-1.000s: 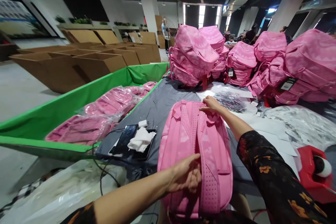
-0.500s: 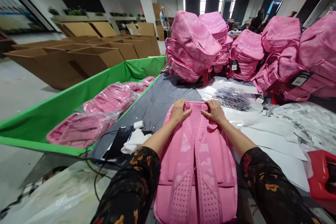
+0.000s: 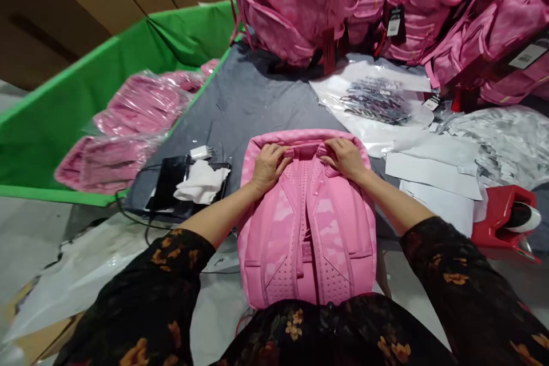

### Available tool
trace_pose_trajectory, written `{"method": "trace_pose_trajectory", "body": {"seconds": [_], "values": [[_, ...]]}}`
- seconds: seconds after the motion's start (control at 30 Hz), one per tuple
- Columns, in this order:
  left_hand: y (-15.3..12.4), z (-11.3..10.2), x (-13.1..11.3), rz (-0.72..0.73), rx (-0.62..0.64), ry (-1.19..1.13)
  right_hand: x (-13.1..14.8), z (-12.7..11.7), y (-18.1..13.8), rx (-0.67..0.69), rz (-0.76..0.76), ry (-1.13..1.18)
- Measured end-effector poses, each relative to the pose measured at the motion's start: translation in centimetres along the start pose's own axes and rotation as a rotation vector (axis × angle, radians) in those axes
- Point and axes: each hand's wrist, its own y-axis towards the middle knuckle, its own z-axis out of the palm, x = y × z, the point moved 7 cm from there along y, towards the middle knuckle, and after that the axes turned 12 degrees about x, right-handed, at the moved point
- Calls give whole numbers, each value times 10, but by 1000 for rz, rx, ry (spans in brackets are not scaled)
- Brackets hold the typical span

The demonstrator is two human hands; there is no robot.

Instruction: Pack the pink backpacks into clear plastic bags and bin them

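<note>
Backpack: pink fabric backpack (image 3: 306, 223), straps up, centre of the frame on the grey table (image 3: 253, 97).
Left hand (image 3: 266, 164): fingers curled, gripping the backpack's top edge, left of the handle.
Right hand (image 3: 344, 158): likewise pinching the top edge, right of the handle.
Left of backpack: black phone (image 3: 165, 191) under a crumpled white cloth (image 3: 199, 181).
Top of frame: stacked pink backpacks (image 3: 300, 0).

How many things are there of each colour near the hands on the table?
Pink: 1, the backpack under the left hand and right hand
White: 2, the cloth and the charger plug
Black: 1, the tablet
Red: 1, the tape dispenser
Total: 5
</note>
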Motion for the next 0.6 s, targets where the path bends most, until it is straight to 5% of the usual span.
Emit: {"method": "trace_pose_trajectory", "body": {"seconds": [0.17, 0.27, 0.53, 0.6], "values": [[71, 30, 40, -97, 125, -66, -34, 13, 62, 138, 145, -109], [102, 28, 48, -152, 131, -89, -37, 8, 80, 136, 175, -161], [90, 2, -14, -64, 31, 10, -38, 9, 83, 61, 196, -249], [82, 17, -41, 67, 160, 19, -36, 10, 85, 70, 210, -272]]}}
